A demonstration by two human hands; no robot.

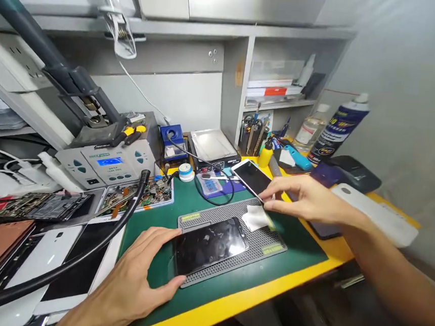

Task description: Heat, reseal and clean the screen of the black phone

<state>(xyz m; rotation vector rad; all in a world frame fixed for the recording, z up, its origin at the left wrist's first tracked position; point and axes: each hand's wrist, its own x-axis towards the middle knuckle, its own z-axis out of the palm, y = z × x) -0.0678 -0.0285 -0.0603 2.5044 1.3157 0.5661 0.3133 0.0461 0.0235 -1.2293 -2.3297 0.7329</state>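
Observation:
A black smartphone with a smudged, glossy screen lies on a grey perforated mat. My left hand holds it by its left end, thumb on the near edge and fingers on the far edge. Farther back, a white-framed smartphone lies with its dark screen up. My right hand has thumb and fingertips closed at this phone's near corner; the exact contact is partly hidden. A crumpled white cloth or tissue rests on the grey mat just beyond the black phone.
A hot-air station stands at the back left, its black hose crossing stacked phones. A tray of circuit boards sits beside it. Spray can, yellow bottle and white case occupy the right.

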